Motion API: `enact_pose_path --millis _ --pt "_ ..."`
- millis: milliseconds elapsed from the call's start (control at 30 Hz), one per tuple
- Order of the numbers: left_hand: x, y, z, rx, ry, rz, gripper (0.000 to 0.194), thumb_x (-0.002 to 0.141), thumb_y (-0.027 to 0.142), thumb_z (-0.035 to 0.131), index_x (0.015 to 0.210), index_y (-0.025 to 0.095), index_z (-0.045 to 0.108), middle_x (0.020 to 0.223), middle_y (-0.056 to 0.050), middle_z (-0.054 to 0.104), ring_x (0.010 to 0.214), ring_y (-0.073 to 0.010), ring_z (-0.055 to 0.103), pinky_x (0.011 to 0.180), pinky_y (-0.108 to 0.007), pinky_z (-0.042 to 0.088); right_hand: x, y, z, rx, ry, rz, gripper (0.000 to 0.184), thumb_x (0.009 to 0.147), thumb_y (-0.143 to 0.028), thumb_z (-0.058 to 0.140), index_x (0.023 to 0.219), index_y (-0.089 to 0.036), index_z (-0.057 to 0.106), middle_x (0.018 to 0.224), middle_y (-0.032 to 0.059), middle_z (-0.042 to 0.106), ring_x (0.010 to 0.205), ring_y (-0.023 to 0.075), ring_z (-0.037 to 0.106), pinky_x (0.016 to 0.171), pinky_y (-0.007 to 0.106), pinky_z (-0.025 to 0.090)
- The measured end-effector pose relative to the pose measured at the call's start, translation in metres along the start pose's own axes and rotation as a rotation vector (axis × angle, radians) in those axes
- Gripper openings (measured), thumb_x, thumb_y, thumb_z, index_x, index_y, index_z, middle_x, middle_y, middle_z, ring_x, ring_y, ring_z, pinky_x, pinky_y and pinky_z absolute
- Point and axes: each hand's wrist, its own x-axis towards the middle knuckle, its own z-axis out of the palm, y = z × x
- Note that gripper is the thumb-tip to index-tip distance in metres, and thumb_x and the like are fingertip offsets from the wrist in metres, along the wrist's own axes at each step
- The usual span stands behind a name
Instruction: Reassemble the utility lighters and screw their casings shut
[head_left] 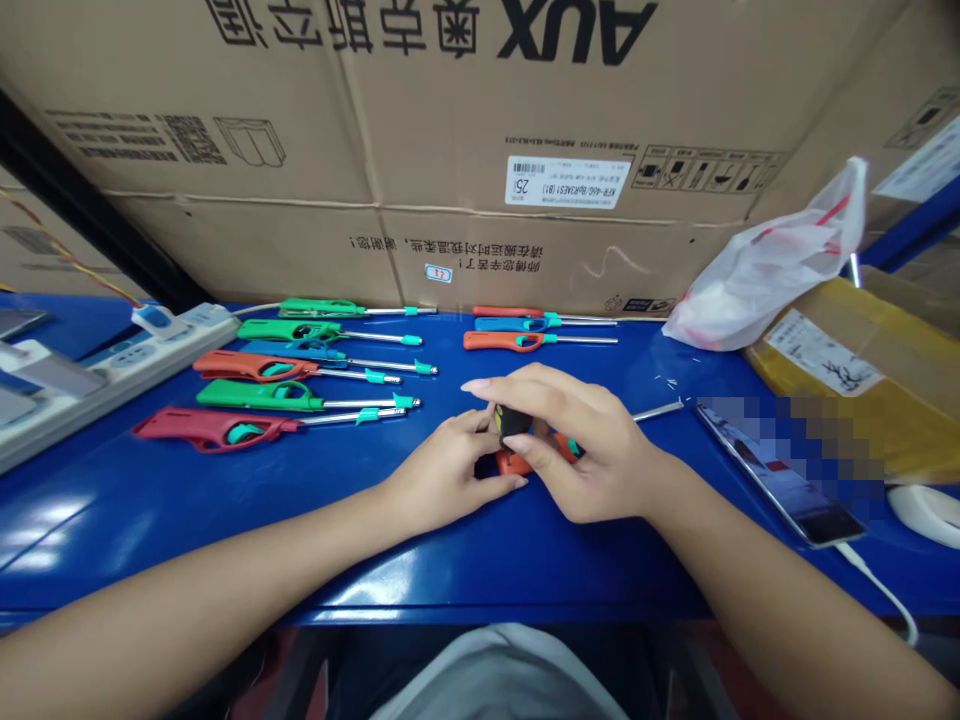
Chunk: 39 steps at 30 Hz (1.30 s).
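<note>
A stubby black rounded grip with a yellow mark (pixel 512 425) is clamped between the thumb and fingers of the right hand (pixel 589 445). At its 6 o'clock side, an orange plastic lighter with a slim metal barrel (pixel 514 463) is held at its 9 o'clock end by the closed fingers of the left hand (pixel 439 472), the contact partly hidden. The barrel is pointed between 2 and 3 o'clock, over the glossy blue table (pixel 480 565).

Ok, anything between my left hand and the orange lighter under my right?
Nothing visible: your left hand is at the handle end of the orange lighter; your right hand covers part of it.
</note>
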Motion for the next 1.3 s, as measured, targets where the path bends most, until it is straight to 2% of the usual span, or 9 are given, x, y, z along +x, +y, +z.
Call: enact_pose_path --millis 133,400,533,633,700,867,1033,1133,1300 --pt "0.000 0.000 0.000 0.083 0.024 0.014 0.025 0.089 0.028 0.072 0.112 0.019 0.070 0.123 -0.011 0.068 0.118 -0.0314 0.064 0.093 -0.044 0.057 0.000 -0.002 -0.002 -0.016 -0.019 0.003 0.052 0.095 -0.007 0.051 0.144 -0.022 0.050 0.115 0.0070 0.068 0.102 0.0180 0.066 0.089 0.035 0.059" --pt "0.000 0.001 0.002 0.102 0.031 -0.006 0.024 0.089 0.027 0.072 0.111 0.018 0.069 0.121 -0.011 0.068 0.115 -0.0295 0.065 0.090 -0.041 0.057 -0.001 0.001 0.003 -0.059 -0.027 -0.008 0.047 0.095 -0.008 0.053 0.139 -0.023 0.051 0.123 0.0093 0.068 0.111 0.0210 0.066 0.090 0.037 0.060" --pt "0.002 0.004 -0.006 0.169 -0.018 -0.045 0.020 0.087 0.029 0.073 0.104 0.018 0.073 0.108 -0.009 0.069 0.104 -0.0280 0.066 0.089 -0.041 0.056 -0.001 0.003 0.007 0.030 0.143 -0.061 0.044 0.094 -0.011 0.054 0.136 -0.023 0.053 0.116 0.0092 0.068 0.103 0.0214 0.066 0.084 0.038 0.062" --pt "0.003 0.004 -0.023 0.271 -0.115 -0.086 0.027 0.087 0.030 0.074 0.112 0.019 0.074 0.098 -0.008 0.067 0.095 -0.0264 0.065 0.087 -0.040 0.055 0.000 0.004 0.002 0.128 0.347 0.043 0.041 0.096 -0.014 0.054 0.135 -0.025 0.051 0.119 0.0097 0.063 0.093 0.0183 0.067 0.070 0.031 0.062" --pt "0.003 0.004 -0.037 0.328 -0.175 -0.110 0.034 0.088 0.027 0.072 0.121 0.019 0.072 0.101 -0.008 0.066 0.097 -0.0265 0.064 0.086 -0.039 0.054 0.001 0.006 -0.005 0.126 0.396 0.124 0.037 0.096 -0.015 0.056 0.130 -0.026 0.051 0.116 0.0086 0.061 0.092 0.0171 0.066 0.066 0.028 0.061" --pt "0.008 0.000 -0.057 0.445 -0.250 -0.061 0.032 0.089 0.024 0.069 0.121 0.019 0.070 0.110 -0.009 0.066 0.104 -0.0288 0.063 0.091 -0.041 0.051 -0.012 0.023 -0.024 -0.184 0.150 0.140 0.016 0.088 -0.009 0.062 0.095 -0.023 0.060 0.105 0.0057 0.060 0.099 0.0191 0.063 0.090 0.039 0.056" --pt "0.015 -0.013 -0.042 0.369 -0.204 0.022 0.031 0.097 0.032 0.063 0.125 0.020 0.067 0.118 -0.010 0.065 0.108 -0.0265 0.062 0.096 -0.039 0.051 -0.035 0.053 -0.028 -0.152 0.235 0.366 0.013 0.087 -0.019 0.067 0.084 -0.022 0.055 0.093 0.0034 0.061 0.089 0.0185 0.062 0.080 0.035 0.055" --pt "0.014 -0.017 -0.040 0.302 -0.210 0.054 0.027 0.100 0.028 0.057 0.124 0.020 0.065 0.120 -0.011 0.064 0.111 -0.0247 0.062 0.097 -0.035 0.051 -0.041 0.063 -0.034 -0.129 0.149 0.486 0.006 0.089 -0.021 0.064 0.091 -0.021 0.059 0.098 0.0047 0.064 0.084 0.0171 0.065 0.077 0.033 0.055" --pt "0.010 -0.010 -0.085 0.180 -0.311 0.025 0.028 0.103 0.029 0.052 0.127 0.024 0.066 0.119 -0.009 0.063 0.107 -0.0205 0.065 0.098 -0.031 0.051 -0.048 0.072 -0.054 -0.259 -0.047 0.624 0.015 0.087 -0.021 0.064 0.102 -0.019 0.069 0.106 0.0073 0.074 0.097 0.0212 0.070 0.088 0.035 0.053"
